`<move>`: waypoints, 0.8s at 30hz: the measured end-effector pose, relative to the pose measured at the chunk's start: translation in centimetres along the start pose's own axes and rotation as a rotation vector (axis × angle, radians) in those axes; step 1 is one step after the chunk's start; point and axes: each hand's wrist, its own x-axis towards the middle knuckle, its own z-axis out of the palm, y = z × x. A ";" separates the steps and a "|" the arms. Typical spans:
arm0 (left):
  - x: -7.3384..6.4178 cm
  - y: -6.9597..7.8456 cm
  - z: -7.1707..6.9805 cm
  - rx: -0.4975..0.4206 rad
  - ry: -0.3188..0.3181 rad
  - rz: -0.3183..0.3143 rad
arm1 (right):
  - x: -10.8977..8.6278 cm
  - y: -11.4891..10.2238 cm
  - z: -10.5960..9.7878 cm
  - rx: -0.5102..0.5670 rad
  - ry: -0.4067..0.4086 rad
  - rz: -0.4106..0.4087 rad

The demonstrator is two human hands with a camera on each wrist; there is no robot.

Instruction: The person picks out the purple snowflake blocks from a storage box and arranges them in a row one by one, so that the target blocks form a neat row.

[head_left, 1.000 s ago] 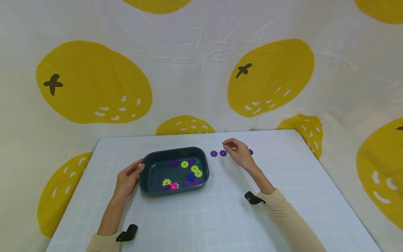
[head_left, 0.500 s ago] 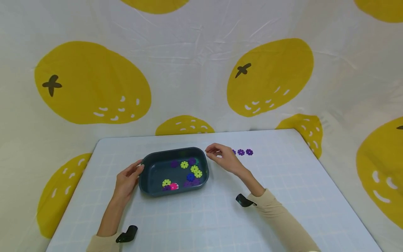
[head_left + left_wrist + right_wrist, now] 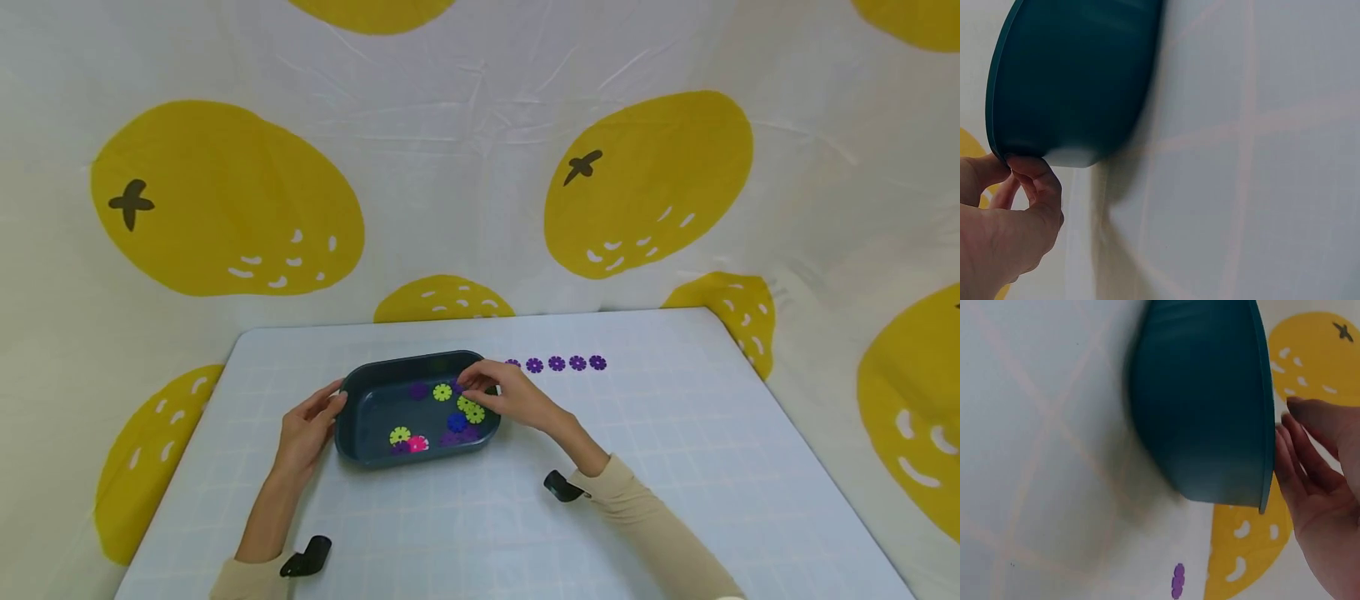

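Observation:
A dark teal tray (image 3: 371,412) lies on the table, holding flower-shaped plastic discs: yellow-green ones (image 3: 442,392), a blue one (image 3: 457,422), a pink one (image 3: 417,444) and several purple ones (image 3: 418,391). At its left end my left hand (image 3: 302,429) pinches the rim between thumb and fingers, as the left wrist view also shows. My right hand (image 3: 517,396) reaches over the tray's right end, fingertips above the purple and yellow-green discs there. In the right wrist view, thumb and fingers of the right hand (image 3: 1319,453) are apart, nothing visible between them; the tray's wall (image 3: 1204,406) hides its contents.
Right of the tray, several purple flower discs (image 3: 557,363) lie in a row near the table's back edge. The table (image 3: 480,525) has a pale checked cover. Behind it hangs a white cloth (image 3: 465,200) printed with yellow fruit.
My right hand has moved left from above the row of purple discs, past the tray's right rim, to over its inside. The row shows more fully. My left hand stays at the rim.

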 end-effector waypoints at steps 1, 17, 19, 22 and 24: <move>0.0 0.0 -0.1 -0.003 -0.003 0.002 | 0.1 0.0 0.3 -0.009 -0.010 -0.012; -0.2 -0.2 0.1 0.021 0.011 0.024 | 1.2 -0.2 3.2 -0.137 -0.215 -0.071; -0.2 -0.2 0.1 0.028 0.013 0.025 | 1.2 -0.3 3.5 -0.195 -0.232 -0.065; -0.1 -0.1 0.0 0.035 0.011 0.025 | 1.3 -0.3 3.8 -0.282 -0.263 -0.047; -0.1 -0.1 0.0 0.035 0.014 0.022 | 1.4 -0.5 3.9 -0.334 -0.296 -0.017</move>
